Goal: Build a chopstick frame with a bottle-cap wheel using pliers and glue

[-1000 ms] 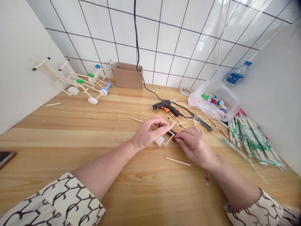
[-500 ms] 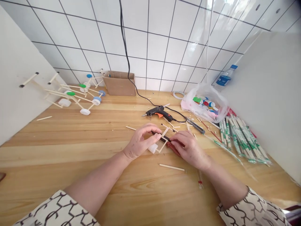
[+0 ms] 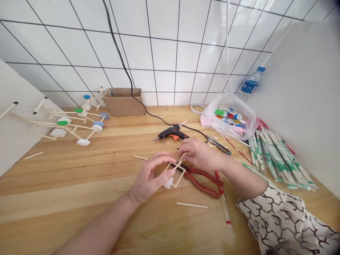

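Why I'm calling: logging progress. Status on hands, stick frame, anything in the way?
Left hand gripping frame. Right hand at frame's far end, grip unclear. Red pliers crowding it, partly overlapped in view.

Tiled wall: bright, pale glare at the upper right; grout lines splay toward the frame edges (a wide-lens look).
Tabletop: evenly lit in warm tones, shadows faint and soft-edged.
Right sleeve: pattern smears toward the lower right.
Bottle: label lettering too soft to read.
Upper right corner: darkened, detail lost.
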`<state>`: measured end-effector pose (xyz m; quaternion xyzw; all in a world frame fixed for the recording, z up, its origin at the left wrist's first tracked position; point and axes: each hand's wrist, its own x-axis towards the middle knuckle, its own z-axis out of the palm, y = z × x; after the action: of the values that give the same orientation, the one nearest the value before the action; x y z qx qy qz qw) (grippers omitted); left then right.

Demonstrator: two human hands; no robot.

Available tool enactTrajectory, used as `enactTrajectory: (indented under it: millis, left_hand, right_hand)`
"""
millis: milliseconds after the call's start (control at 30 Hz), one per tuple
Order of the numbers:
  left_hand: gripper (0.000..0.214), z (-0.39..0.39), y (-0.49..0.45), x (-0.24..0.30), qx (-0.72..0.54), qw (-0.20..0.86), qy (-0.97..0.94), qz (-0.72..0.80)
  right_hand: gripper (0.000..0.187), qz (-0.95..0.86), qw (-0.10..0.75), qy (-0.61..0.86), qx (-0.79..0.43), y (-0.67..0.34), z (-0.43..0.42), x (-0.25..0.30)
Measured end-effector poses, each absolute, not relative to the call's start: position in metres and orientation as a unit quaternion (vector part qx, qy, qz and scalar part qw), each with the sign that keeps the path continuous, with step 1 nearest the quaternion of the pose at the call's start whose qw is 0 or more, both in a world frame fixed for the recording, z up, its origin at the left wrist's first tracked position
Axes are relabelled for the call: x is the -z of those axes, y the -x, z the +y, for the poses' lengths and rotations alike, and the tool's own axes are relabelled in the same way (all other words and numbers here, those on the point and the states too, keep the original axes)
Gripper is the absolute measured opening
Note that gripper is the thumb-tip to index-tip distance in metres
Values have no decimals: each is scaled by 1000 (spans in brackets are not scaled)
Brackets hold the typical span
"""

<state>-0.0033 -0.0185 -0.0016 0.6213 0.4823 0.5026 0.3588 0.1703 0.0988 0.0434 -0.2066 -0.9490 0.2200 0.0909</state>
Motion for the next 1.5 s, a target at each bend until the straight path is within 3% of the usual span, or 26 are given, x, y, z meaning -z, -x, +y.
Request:
enactTrajectory:
  millis: [400, 1500]
  left_hand:
    - [19, -22, 4, 3, -500, 403, -600, 477]
    - [17, -21, 5, 2, -509, 403, -611, 454]
  right_hand:
    - [15, -952, 83, 149, -256, -174, 105, -28]
    - [14, -943, 54, 152, -292, -167, 104, -31]
